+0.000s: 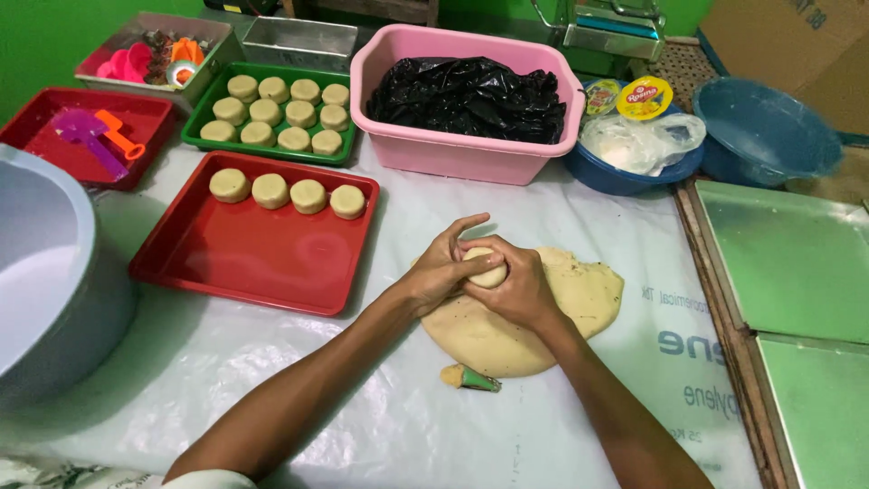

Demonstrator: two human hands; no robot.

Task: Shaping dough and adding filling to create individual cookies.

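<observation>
Small dough ball (487, 269) cupped between left hand (441, 272) and right hand (518, 288), fingers of both curled and pressed around it, above flattened dough slab (543, 317) on plastic-covered worktop (380, 417). Green cone-shaped tool (471, 378) just beside slab's near edge. Left of hands, red tray (244, 254) bearing four dough discs (288, 192); green tray (204, 118) and pink tub (453, 154) beyond.

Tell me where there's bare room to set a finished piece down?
Most of the near red tray is bare below its row of four round dough pieces. The white sheet beside the left hand is free too. The green tray is crowded.
</observation>
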